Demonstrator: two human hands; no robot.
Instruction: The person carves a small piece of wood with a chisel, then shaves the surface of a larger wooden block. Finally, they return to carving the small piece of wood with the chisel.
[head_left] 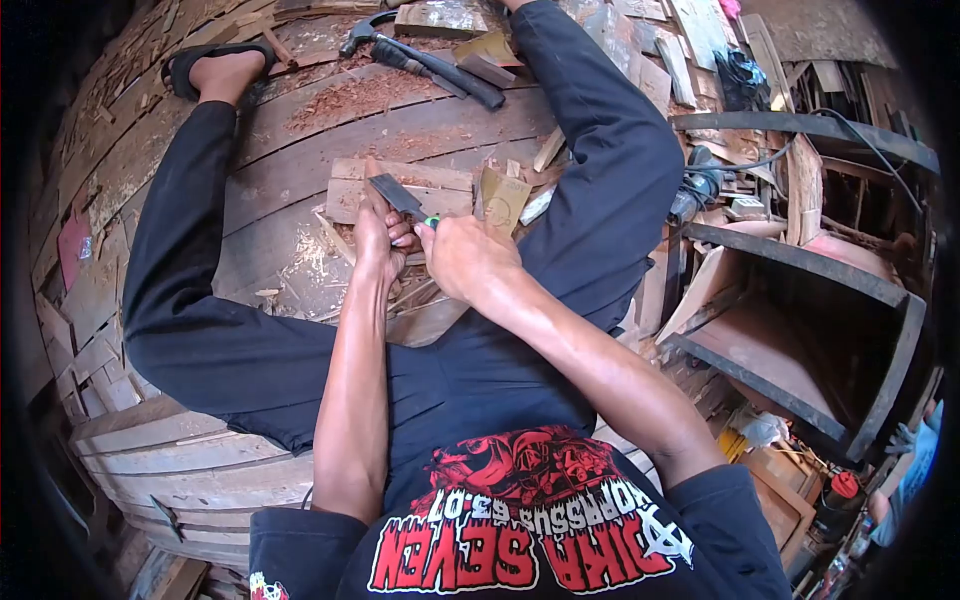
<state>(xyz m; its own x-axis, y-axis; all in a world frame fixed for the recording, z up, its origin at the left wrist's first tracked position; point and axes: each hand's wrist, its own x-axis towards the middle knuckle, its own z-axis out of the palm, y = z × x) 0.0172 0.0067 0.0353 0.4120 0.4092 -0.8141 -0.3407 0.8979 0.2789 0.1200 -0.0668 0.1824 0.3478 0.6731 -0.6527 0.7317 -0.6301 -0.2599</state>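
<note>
My right hand (pixel 465 258) is closed round the green-and-black handle of a chisel (pixel 398 195), its flat metal blade pointing up and left. The blade lies against a slim wooden piece (pixel 374 180), which my left hand (pixel 378 235) grips with its fingers wrapped round the lower part. Under the piece's upper end is a flat wooden board (pixel 430 182) on the plank floor. Just right of the board stands a piece of sandpaper or printed card (pixel 504 200); which one I cannot tell.
A hammer (pixel 425 60) and a dark-handled tool (pixel 415 68) lie beyond the board. Reddish shavings (pixel 350 103) cover the planks. At right are a dark-edged wooden frame (pixel 800 340), a power tool (pixel 697 185) with a cord, and wood scraps. My legs flank the work.
</note>
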